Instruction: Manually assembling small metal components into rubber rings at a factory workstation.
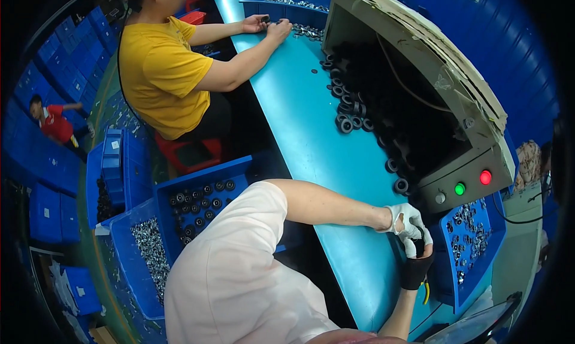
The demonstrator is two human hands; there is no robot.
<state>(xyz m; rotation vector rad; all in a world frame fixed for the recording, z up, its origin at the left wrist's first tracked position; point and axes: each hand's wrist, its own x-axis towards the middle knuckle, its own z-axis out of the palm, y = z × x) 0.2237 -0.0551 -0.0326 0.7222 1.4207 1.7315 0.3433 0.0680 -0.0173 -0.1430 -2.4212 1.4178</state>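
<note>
My left hand [408, 220], in a white glove with bare fingertips, is closed at the right edge of the turquoise table. Against it is my right hand [424, 254], which wears a black wrist band and has its fingers curled. Between them is a small black part [418, 246], mostly hidden by the fingers; its exact shape cannot be told. Just below the right wrist lies a yellow-handled tool [426, 292], partly covered. A blue bin [450, 278] with small shiny metal parts stands right beside my hands.
Black ring-shaped wheels [345, 125] spill from a grey machine housing [461, 191] with lit green and red buttons. To my left are a blue crate [165, 191] of black wheels and a bin [129, 266] of metal parts. A co-worker in yellow [162, 74] handles small parts across the table [299, 125].
</note>
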